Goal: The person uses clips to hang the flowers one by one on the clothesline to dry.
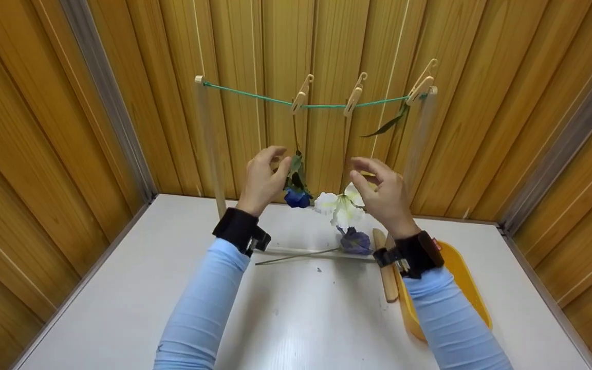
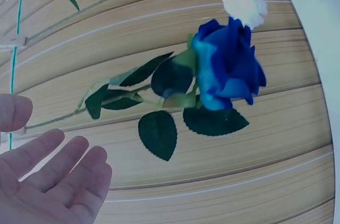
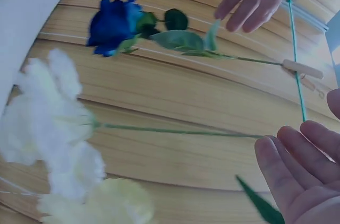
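Note:
A blue rose (image 2: 228, 67) hangs upside down by its stem from a clothespin (image 1: 301, 96) on a green line (image 1: 255, 95). Beside it a white flower (image 1: 345, 208) hangs from a second clothespin (image 1: 353, 96). My left hand (image 1: 267, 177) is just left of the rose's leaves, its fingers loosely bent and holding nothing, as the left wrist view also shows. Near the white flower's stem, my right hand (image 1: 381, 192) is raised with relaxed fingers and nothing in them. A third clothespin (image 1: 420, 90) at the line's right end grips a green leaf (image 1: 386, 126).
Wooden posts (image 1: 208, 149) carry the line at both ends. On the white table (image 1: 296, 318) lies a purple flower (image 1: 355, 241) with a long stem. A yellow basket (image 1: 465, 277) stands at the right, partly behind my right forearm. Wood-patterned walls enclose the table.

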`<state>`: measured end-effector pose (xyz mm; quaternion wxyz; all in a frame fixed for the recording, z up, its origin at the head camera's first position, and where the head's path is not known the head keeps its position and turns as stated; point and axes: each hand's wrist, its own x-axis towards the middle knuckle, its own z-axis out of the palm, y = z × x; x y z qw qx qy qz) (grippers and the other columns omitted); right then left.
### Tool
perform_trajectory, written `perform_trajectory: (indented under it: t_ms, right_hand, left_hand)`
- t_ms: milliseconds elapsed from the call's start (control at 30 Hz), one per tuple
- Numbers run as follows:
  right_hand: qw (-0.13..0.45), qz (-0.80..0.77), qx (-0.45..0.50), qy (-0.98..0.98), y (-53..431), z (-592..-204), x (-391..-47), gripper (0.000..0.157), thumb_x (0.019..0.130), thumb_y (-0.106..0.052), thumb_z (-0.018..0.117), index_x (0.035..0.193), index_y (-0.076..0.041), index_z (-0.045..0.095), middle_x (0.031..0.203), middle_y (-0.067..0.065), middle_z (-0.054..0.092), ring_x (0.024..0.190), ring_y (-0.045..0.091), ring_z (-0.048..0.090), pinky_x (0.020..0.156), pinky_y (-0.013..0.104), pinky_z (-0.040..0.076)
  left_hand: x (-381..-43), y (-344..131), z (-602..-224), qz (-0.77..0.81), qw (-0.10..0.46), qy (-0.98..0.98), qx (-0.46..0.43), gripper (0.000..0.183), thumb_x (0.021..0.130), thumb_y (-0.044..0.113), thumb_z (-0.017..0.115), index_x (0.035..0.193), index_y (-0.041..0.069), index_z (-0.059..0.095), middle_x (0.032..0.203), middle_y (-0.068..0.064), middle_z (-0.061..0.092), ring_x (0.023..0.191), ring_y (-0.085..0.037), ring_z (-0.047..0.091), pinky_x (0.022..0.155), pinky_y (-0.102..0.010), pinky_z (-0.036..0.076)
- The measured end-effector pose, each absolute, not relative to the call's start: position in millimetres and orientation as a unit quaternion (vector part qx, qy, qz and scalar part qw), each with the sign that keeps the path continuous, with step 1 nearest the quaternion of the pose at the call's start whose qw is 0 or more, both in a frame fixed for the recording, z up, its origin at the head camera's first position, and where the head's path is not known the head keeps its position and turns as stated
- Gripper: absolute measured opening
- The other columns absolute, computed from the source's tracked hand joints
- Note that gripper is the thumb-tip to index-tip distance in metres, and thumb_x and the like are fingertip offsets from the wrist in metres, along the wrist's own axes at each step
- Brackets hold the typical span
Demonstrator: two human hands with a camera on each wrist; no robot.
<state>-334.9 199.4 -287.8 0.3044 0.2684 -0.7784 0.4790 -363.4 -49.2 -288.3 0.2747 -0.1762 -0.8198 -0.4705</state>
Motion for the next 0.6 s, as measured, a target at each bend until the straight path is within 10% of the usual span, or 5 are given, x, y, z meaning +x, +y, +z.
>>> perform_trajectory:
  t_ms: [433, 600]
  right_hand:
    - [0.38, 0.396, 0.246, -0.799, 231, -383, -301, 0.036, 0.095, 0.0, 0.07, 0.13, 0.003, 0.067, 0.131, 0.018, 0.067, 0.1, 0.032, 0.069, 0.089, 0.007, 0.045]
    - [0.385, 0.372, 0.237, -0.81, 235, -405, -288, 0.038, 0.093, -0.001, 0.073, 0.13, 0.005, 0.066, 0.133, 0.02, 0.066, 0.121, 0.04, 0.064, 0.109, 0.034, 0.046]
  left_hand:
    - [-313, -37, -359, -0.384, 0.357, -0.832, -0.181, 0.039, 0.103, 0.019, 0.063, 0.134, -0.004, 0.063, 0.137, -0.021, 0.063, 0.129, -0.037, 0.059, 0.109, -0.053, 0.046]
    - [-297, -29, -380, -0.337, 0.372, -0.845, -0.184, 0.041, 0.103, 0.021, 0.064, 0.136, -0.004, 0.063, 0.141, -0.02, 0.062, 0.131, -0.036, 0.058, 0.107, -0.055, 0.046]
